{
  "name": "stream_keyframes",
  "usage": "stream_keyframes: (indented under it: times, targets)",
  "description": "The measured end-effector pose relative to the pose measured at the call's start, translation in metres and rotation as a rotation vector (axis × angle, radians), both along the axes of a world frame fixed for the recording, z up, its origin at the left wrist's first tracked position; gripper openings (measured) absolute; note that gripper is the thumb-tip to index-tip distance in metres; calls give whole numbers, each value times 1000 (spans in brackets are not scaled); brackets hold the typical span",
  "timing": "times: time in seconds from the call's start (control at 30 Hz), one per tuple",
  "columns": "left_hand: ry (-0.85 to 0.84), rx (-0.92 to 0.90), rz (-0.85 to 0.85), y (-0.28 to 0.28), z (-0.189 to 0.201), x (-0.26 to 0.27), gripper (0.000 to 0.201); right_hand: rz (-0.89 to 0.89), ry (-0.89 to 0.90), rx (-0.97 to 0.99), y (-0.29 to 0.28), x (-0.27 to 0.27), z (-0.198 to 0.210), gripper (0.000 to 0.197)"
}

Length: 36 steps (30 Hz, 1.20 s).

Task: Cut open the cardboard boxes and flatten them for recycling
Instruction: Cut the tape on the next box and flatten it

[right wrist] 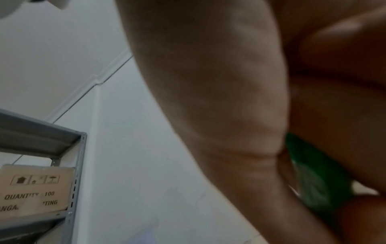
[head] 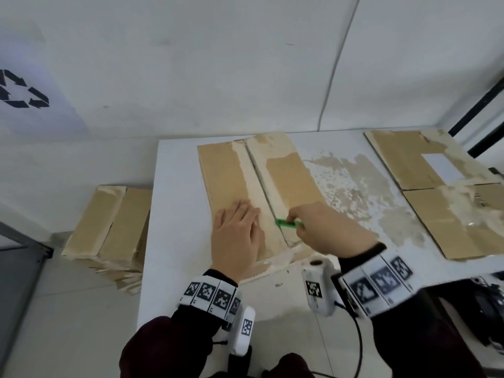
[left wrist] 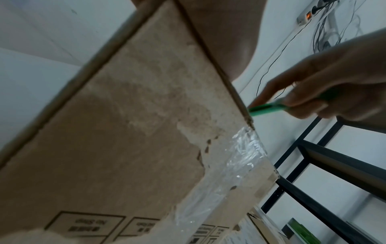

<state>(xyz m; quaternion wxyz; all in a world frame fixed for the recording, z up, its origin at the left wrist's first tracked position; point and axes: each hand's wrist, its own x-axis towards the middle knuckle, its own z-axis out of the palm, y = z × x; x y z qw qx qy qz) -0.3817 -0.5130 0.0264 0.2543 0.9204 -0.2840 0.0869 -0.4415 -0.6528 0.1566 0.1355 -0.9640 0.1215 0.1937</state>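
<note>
White walls close in a white desk (head: 174, 241) whose surface is scabbed with torn paper residue on the right. From my remote seat I see the box (head: 240, 186) lying at the middle of the desk, reaching from the near edge toward the far wall, its two top flaps meeting along a centre seam. My left hand (head: 236, 236) lies flat on the left flap near the seam, fingers straight, grasping nothing. My right hand (head: 324, 227) has its grip clenched round a green cutter (head: 287, 222), tip at the seam toward the near end.

The main risk, as I judge it, is the cutter skidding sideways out of the seam toward the left fingers (head: 246, 211), which sit just beside the cutting line. The wrinkled clear tape (left wrist: 240, 158) still bridging the near corner could snag the tip and jerk it. Since the box overhangs the near edge slightly, hard pressure there might tip it.

The box itself is worn brown cardboard, much of its skin peeled to a pale fuzzy layer along the seam, with printed handling symbols on its near side. Flattened sheets (head: 441, 192) lie at the far right of the desk, and more boxes (head: 109, 227) sit stacked on the floor to the left.
</note>
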Motion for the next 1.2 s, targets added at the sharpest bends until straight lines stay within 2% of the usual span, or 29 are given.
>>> stream_keyframes:
  times: [0.1,0.17,0.27,0.33,0.4,0.5,0.6,0.7,0.77,0.93,1.1,1.2]
  targets:
    - [-41,21,-3,-1,-2,1,41,-23,-30,14,-1,-36,-2,29]
    - [-38,42,-17,-1,0,0,47,-45,-54,34,-2,-55,-5,27]
    - [-5,79,-44,0,4,-1,54,-65,-103,62,-2,-70,-13,27]
    - [-23,139,-81,0,4,-1,51,-77,-128,90,-3,-74,-17,28]
    - [-85,190,-199,-1,4,0,45,-88,-135,136,-6,-76,-17,28]
    - [-133,123,-459,-4,3,4,41,-123,-128,208,-13,-79,-15,29]
    - [-83,49,-536,-7,7,8,37,-150,-111,272,-22,-79,-15,29]
    - [-78,2,-593,-10,7,11,19,-158,-98,295,-27,-76,-18,25]
    - [-61,28,-605,-11,8,13,16,-164,-100,298,-28,-74,-22,22]
    - [-82,199,-525,-22,16,13,28,-199,-163,432,-25,-86,-38,15]
    - [-89,97,-499,-28,15,13,29,-310,-424,447,-16,-101,-66,7]
    - [-123,57,-497,-28,16,12,27,-364,-504,490,-7,-102,-78,8]
